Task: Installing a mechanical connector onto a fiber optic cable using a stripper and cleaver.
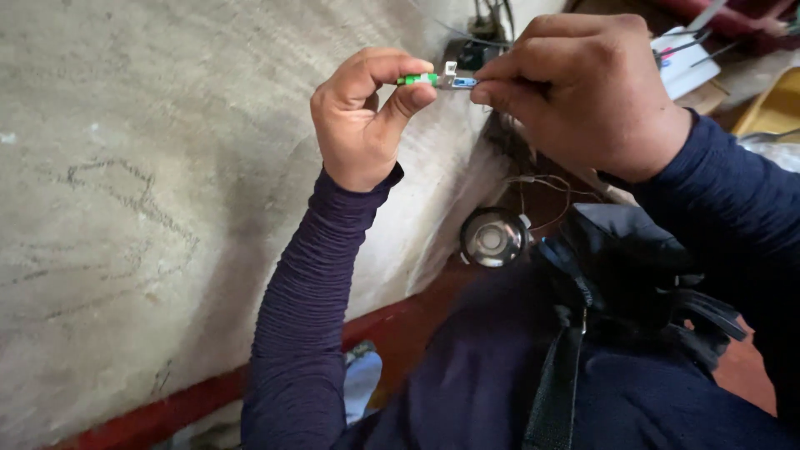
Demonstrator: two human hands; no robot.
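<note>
My left hand (pixel 362 117) pinches the green end of a small plug-like connector (pixel 437 81) between thumb and forefinger. My right hand (pixel 583 92) grips the other end of the same connector, where a blue and silver part shows. Both hands are raised in front of a rough grey plastered wall (pixel 150 183). Thin pale wires (pixel 546 182) hang below my right hand. Dark blue sleeves cover both arms.
A black bag (pixel 633 267) with a strap rests on my lap, and a round silver torch head (pixel 493 238) lies beside it. A red skirting band (pixel 192 400) runs along the wall's foot. White and yellow objects (pixel 775 104) sit at the upper right.
</note>
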